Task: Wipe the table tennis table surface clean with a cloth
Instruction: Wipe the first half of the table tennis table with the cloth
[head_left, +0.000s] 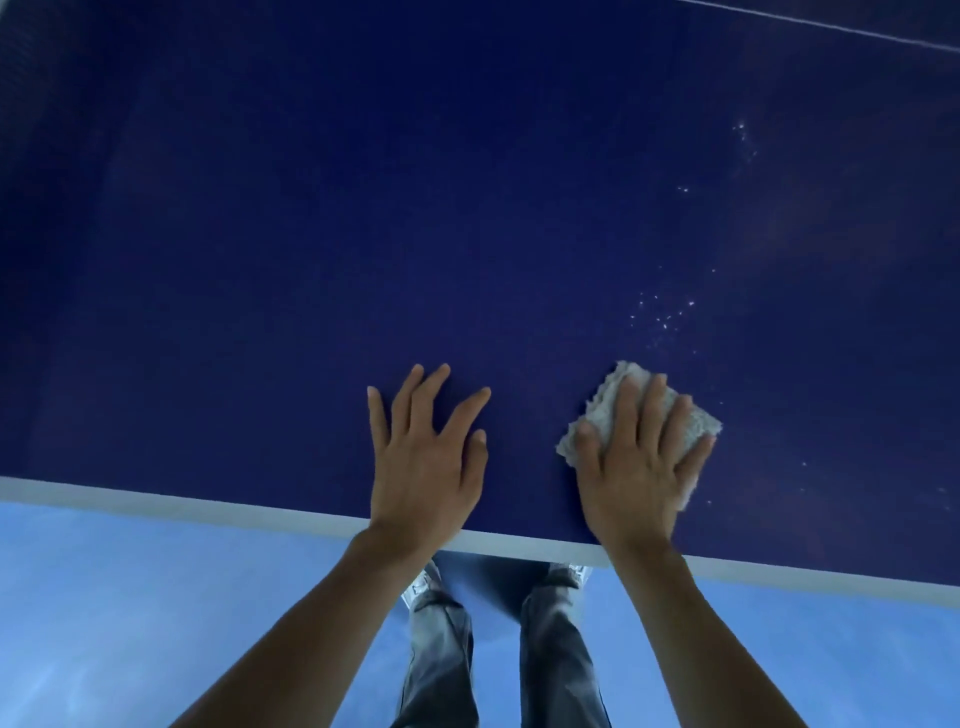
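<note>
My right hand (641, 467) presses the grey cloth (639, 410) flat, fingers straight | cloth near counter (260, 260) front edge | my left hand (423, 457) splayed flat on counter | white specks (662, 312) beyond cloth

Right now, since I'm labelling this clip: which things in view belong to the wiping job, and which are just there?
Job: table; cloth pressed flat under the right hand; white specks beyond it; left hand flat on the table.
Just there: blue floor; jeans; shoes.
</note>
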